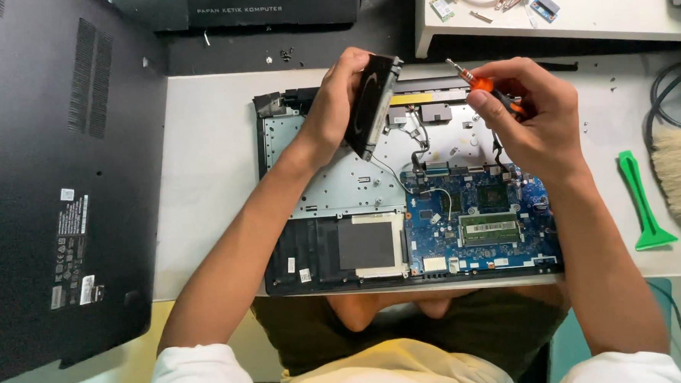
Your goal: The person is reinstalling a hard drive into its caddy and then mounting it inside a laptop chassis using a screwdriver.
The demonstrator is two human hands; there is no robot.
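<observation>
While over one opened laptop (373,236) — left hand (335,111) fingers clasping one black fan (372,102), right hand (533,122) fingers pinching one orange screwdriver (483,82).

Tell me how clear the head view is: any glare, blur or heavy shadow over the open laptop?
Head view: lighting is even and soft; the blue circuit board is sharp; the left hand with the black fan casts only faint shadow; the right hand and orange screwdriver look slightly soft; the black cover reads dark.
</observation>
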